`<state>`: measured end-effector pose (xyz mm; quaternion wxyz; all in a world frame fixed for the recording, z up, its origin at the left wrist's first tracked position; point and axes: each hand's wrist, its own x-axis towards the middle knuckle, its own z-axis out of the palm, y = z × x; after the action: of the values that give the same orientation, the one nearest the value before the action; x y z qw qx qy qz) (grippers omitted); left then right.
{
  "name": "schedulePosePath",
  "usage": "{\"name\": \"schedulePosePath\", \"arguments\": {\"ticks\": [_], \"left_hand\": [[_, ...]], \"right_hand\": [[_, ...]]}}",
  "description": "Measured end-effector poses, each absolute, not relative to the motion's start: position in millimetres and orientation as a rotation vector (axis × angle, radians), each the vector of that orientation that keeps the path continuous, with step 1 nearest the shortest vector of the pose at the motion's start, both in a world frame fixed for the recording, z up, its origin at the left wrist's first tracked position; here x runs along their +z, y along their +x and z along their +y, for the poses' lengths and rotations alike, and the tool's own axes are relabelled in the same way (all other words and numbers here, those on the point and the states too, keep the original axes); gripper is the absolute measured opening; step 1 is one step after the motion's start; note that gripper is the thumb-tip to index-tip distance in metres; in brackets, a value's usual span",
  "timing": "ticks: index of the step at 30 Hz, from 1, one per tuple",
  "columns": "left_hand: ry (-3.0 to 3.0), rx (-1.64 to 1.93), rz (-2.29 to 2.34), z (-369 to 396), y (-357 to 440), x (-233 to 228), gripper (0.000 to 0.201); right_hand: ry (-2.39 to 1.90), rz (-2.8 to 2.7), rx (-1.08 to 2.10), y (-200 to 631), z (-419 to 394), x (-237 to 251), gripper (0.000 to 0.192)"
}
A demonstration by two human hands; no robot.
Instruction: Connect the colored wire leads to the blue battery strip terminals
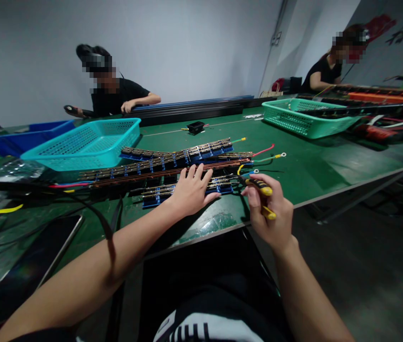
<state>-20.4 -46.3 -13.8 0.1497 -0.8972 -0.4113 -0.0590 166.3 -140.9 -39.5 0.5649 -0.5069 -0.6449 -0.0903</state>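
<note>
Both my hands work at the desk [311, 171] edge: left hand [190, 190] lies open-fingered on the blue rail strip [187, 189], right hand [271, 213] grips yellow-handled pliers [260, 187]. Teal basket [87, 142] behind looks empty; green basket [301, 116] holds long dark bars.

Green table [315, 166] — long, metal-edged, running left to right across the scene. Near centre: strips of copper rails on blue clips [173, 164], several side by side, with red, green and yellow wire leads [267, 153] trailing off their right ends. Far left of them, a turquoise mesh basket [87, 142], and beyond it a blue bin [33, 135]. Far right — a green mesh basket [301, 116]. Small black part [196, 127] at far centre. Near left: black cables [91, 211], a dark tablet [30, 266], clear plastic bags [12, 170].
</note>
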Motion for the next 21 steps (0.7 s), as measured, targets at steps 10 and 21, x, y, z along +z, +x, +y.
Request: {"name": "schedulePosePath", "arguments": {"ticks": [10, 21], "left_hand": [[-2.577, -0.147, -1.181, -46, -21, -13, 0.073], [-2.560, -0.119, -1.186, -45, -20, -11, 0.068]], "right_hand": [[-0.966, -1.835, -0.322, 165, -134, -45, 0.030], [-0.845, -1.931, -0.347, 164, -126, -41, 0.026]]}}
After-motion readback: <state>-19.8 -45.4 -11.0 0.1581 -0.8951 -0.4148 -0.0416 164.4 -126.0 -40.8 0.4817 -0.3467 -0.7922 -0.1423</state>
